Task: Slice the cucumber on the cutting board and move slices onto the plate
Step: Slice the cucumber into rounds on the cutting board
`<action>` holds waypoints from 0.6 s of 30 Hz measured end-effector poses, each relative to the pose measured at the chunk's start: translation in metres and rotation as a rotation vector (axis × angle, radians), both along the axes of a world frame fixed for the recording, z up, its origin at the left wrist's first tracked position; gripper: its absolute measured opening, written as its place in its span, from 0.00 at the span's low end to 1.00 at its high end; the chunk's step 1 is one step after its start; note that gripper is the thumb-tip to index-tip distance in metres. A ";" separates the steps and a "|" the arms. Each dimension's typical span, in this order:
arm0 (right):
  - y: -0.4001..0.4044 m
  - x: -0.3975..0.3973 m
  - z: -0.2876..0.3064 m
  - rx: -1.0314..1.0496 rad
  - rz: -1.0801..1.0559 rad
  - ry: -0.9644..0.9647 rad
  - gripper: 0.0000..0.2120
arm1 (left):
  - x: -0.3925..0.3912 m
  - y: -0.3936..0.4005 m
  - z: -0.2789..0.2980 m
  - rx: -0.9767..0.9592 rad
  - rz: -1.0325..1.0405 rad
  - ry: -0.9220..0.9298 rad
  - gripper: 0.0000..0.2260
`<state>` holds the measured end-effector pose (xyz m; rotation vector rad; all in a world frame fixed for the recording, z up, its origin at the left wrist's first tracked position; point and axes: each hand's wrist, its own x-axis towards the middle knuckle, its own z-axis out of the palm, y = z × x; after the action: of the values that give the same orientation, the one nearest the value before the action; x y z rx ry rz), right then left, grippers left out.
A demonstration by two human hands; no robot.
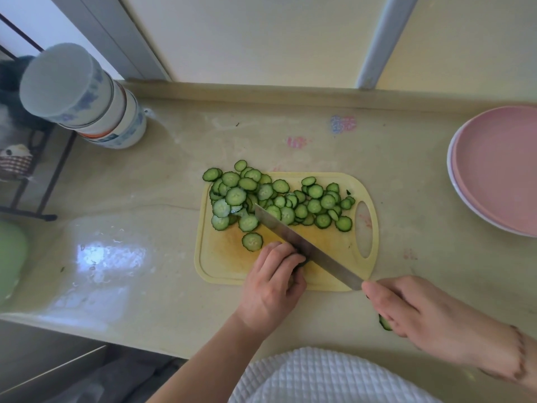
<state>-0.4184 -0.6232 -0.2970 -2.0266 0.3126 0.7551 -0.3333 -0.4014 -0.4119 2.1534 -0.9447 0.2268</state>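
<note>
Yellow cutting board (334,257) lies mid-desk, its handle hole at the right end. A heap of cucumber slices (276,196) covers the board's far half; a few at the far left corner hang over the edge onto the desk (174,170). One lone slice (252,241) sits apart, just near of the heap.

Left hand (274,280): grip curled narrow over the cucumber stub (302,261) at the board's near edge; only a dark sliver of it shows past the fingertips.

Right hand (406,309): grip closed around the knife (308,248) handle, which is hidden in the palm. Blade runs diagonally, tip far-left among the slices, flat touching the left fingertips.

A stray green piece (385,322) lies on the desk, half under the right hand.

Pink plate (499,170) at far right, stacked on a paler one, well apart from the board, holding no slices. Stack of bowls (87,97) at far left.
</note>
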 end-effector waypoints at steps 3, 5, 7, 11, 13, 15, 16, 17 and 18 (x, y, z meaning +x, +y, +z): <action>-0.001 -0.001 0.000 -0.047 0.021 -0.025 0.34 | 0.000 0.000 0.000 -0.013 -0.009 0.000 0.09; 0.000 -0.001 0.000 -0.068 0.030 -0.025 0.33 | 0.000 0.000 0.000 -0.025 -0.015 0.002 0.10; 0.001 0.000 0.001 -0.077 0.033 -0.006 0.31 | 0.001 0.000 0.000 -0.033 -0.013 0.002 0.12; 0.004 0.000 0.000 -0.061 0.035 0.029 0.30 | 0.001 -0.001 0.000 -0.021 -0.012 0.001 0.10; 0.007 0.003 -0.005 -0.073 0.037 0.037 0.30 | 0.001 0.000 -0.001 -0.007 -0.013 -0.002 0.10; 0.010 0.006 -0.012 -0.096 0.048 0.053 0.29 | 0.000 0.000 -0.001 0.000 -0.011 0.000 0.09; 0.012 0.006 -0.016 -0.096 0.048 0.061 0.29 | 0.000 0.000 -0.001 0.002 -0.008 0.004 0.09; 0.013 0.007 -0.019 -0.092 0.043 0.064 0.29 | 0.000 -0.001 0.000 0.004 -0.005 0.008 0.09; 0.014 0.007 -0.020 -0.091 0.037 0.062 0.29 | 0.000 -0.001 0.000 0.005 -0.002 0.010 0.08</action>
<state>-0.4114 -0.6096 -0.3174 -2.1024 0.3518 0.8419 -0.3331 -0.4025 -0.4116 2.1564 -0.9425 0.2125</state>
